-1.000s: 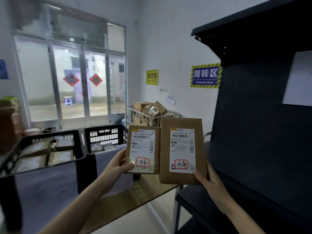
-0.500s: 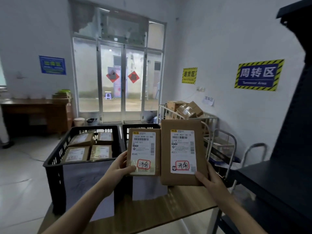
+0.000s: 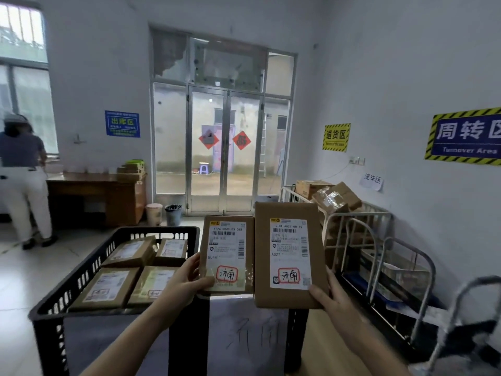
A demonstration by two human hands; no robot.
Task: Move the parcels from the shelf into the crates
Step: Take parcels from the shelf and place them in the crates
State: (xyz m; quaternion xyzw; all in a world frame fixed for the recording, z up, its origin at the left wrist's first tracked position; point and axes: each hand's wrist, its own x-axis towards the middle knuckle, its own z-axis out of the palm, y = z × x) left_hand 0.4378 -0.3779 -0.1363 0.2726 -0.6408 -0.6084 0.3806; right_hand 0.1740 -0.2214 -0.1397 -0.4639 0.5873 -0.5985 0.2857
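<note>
Crate rim [image 3: 151,229], black and slotted, runs across at 9 o'clock, with packed parcels [image 3: 108,287] lying flat inside. Open floor spreads at 10 o'clock, and metal cage trolleys [image 3: 360,226] crowd 3 o'clock. My forearms reach up from 6. My left hand [image 3: 184,283] grips the smaller parcel [image 3: 227,256] by its lower left edge, thumb on its face. My right hand [image 3: 333,297] grips the taller parcel [image 3: 288,253] at its lower right corner. Both parcels stand upright, touching side by side.
</note>
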